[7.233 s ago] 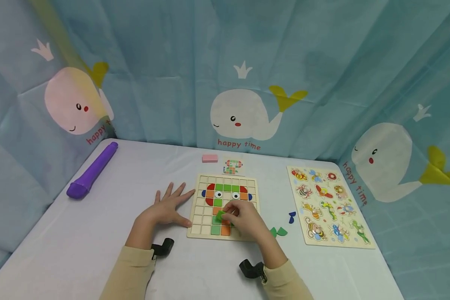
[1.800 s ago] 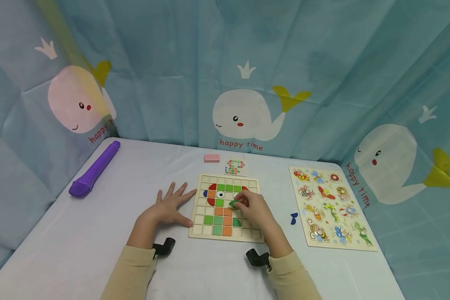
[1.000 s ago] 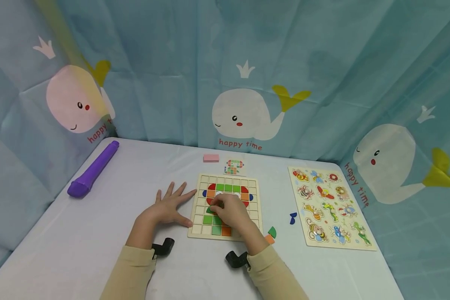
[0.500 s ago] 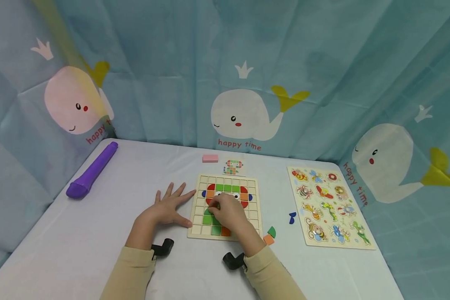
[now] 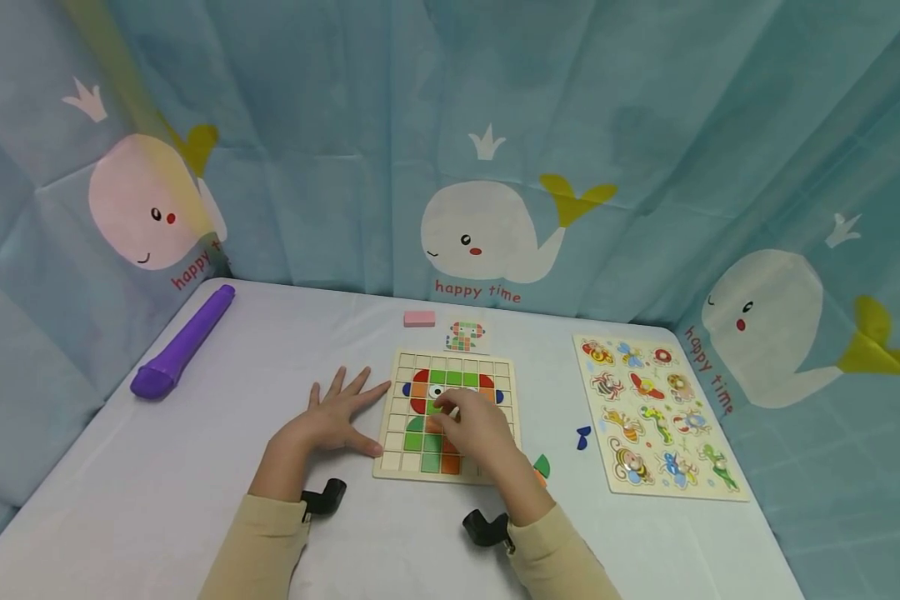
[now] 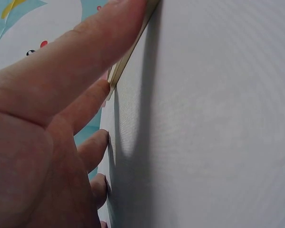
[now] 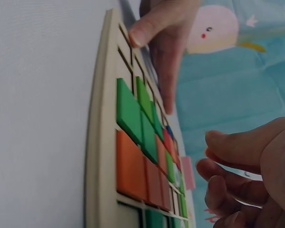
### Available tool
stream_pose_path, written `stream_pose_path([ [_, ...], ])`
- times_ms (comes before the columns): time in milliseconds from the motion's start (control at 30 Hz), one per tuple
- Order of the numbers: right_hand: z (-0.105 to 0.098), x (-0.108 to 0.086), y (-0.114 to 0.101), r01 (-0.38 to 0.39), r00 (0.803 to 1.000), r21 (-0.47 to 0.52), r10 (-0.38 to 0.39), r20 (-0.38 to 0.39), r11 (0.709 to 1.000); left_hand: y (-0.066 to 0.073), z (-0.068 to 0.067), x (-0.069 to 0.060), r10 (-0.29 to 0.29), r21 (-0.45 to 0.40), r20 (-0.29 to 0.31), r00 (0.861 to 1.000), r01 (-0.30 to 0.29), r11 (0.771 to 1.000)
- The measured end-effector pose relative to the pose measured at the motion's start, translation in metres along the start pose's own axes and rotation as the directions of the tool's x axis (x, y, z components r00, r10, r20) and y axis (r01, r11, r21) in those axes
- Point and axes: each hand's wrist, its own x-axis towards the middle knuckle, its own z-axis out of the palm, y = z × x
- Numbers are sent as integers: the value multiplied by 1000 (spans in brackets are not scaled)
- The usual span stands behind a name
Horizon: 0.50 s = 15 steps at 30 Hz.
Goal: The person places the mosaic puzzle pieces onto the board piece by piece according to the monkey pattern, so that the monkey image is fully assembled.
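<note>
A wooden grid board point(image 5: 392, 460) carries several coloured tiles forming an animal-like figure. Beside its left edge lies my left hand point(image 5: 333, 419), fingers spread; the thumb and index finger point(image 6: 88, 102) touch the edge. My right hand point(image 5: 482, 429) hovers above the middle of the board, fingers loosely bent. Nothing shows between thumb and fingers in the right wrist view. A green quarter-circle tile point(image 5: 416, 425) sits in a cell just left of those fingertips, above a green square tile point(image 5: 413, 442). The right hand hides part of the figure's middle and lower right.
Right of the board lie a green quarter-circle point(image 5: 542, 463) with an orange piece partly behind the wrist, and blue pieces point(image 5: 582, 437). A picture card point(image 5: 465, 336) and pink block point(image 5: 419, 319) stand behind. An insect puzzle point(image 5: 667, 417) is right; a purple microphone-shaped object point(image 5: 183, 343) left.
The right hand has brought a green quarter-circle tile to the left part of the board, let go, and drawn back slightly right. A green square was also set down earlier. The left hand stays.
</note>
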Motion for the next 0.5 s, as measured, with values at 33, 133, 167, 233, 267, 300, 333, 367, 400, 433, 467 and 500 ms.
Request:
stream_pose_path([
  [33,-2,-2,0,0,1000,1,0,-4,1000,0,0,0,-2,1,-1,1000,2,1000],
  [133,-9,-6,2,13,999,-5,-14,-29,1000,0,0,0,-11,1,-1,1000,11,1000],
  [167,-11,-7,3,19,999,-8,-19,-37,1000,0,1,0,-12,0,-2,1000,12,1000],
  [233,-15,-10,6,24,998,-18,-25,-51,1000,0,1,0,-12,-2,-1,1000,12,1000],
  [267,-17,-12,8,20,998,-18,-21,-57,1000,1,1,1,-13,-2,-1,1000,13,1000],
  [300,-18,-13,10,16,998,-19,-17,-63,1000,1,1,1,-13,-3,-2,1000,13,1000],
  [333,-20,-14,12,12,998,-17,-13,-68,1000,0,2,1,-12,-1,-3,1000,12,1000],
  [367,-21,-15,15,5,997,-15,-7,-71,1000,0,2,1,-12,-1,-4,1000,12,1000],
  [400,-23,-16,17,0,997,-11,-1,-75,1000,0,2,1,-12,-1,-5,1000,12,1000],
  [433,-25,-17,20,-7,997,-9,6,-79,1000,0,2,1,-11,0,-6,1000,11,1000],
  [467,-26,-18,22,-17,996,-3,16,-83,1000,0,2,1,-10,1,-7,1000,10,1000],
  [500,-28,-20,25,-21,996,2,21,-84,1000,0,2,1,-9,0,-7,1000,9,1000],
])
